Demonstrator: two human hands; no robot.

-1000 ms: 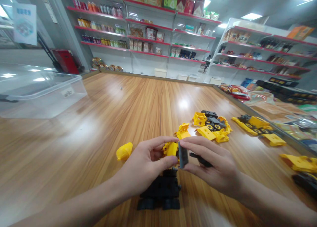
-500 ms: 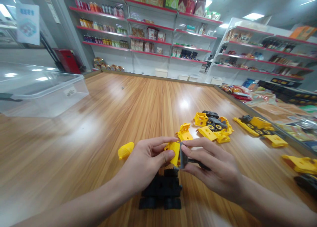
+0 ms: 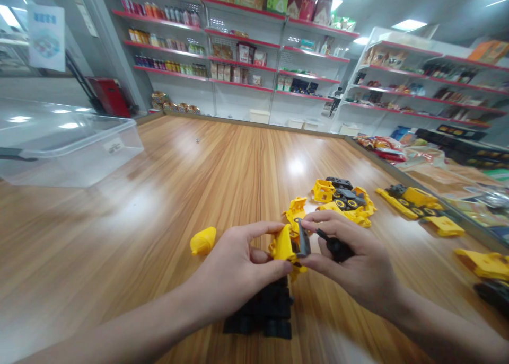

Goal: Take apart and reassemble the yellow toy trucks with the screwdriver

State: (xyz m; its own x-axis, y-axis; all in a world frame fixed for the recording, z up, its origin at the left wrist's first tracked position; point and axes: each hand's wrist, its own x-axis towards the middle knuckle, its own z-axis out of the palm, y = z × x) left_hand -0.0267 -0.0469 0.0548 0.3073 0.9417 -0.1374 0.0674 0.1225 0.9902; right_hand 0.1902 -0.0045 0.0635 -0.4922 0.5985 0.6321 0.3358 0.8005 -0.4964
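My left hand [image 3: 246, 263] grips a yellow toy-truck cab piece [image 3: 283, 243] between thumb and fingers. Facing it, a dark grey flat panel [image 3: 304, 239] is pinched at its edges by my right hand [image 3: 350, 260]. Tucked into the same right hand is a black tool [image 3: 338, 248] with a thin shaft and thicker handle, which looks like a small screwdriver. The panel sits close against the cab's open side; whether they touch I cannot tell. Below my left hand a black wheeled chassis [image 3: 264, 308] rests on the table, partly covered. A yellow drum-shaped piece [image 3: 203, 240] lies to the left.
Behind my right hand lie several yellow parts [image 3: 322, 191] and small black chassis. More yellow and black toy parts [image 3: 423, 198] lie along the right side of the table [image 3: 199, 184]. A clear plastic bin [image 3: 79, 160] stands at the left. Stocked shelves [image 3: 238, 62] rise beyond the table.
The grey panel has tilted and shifted slightly right, showing more of the cab's inside. My left thumb has moved down along the cab, and the black tool's shaft has swung upward.
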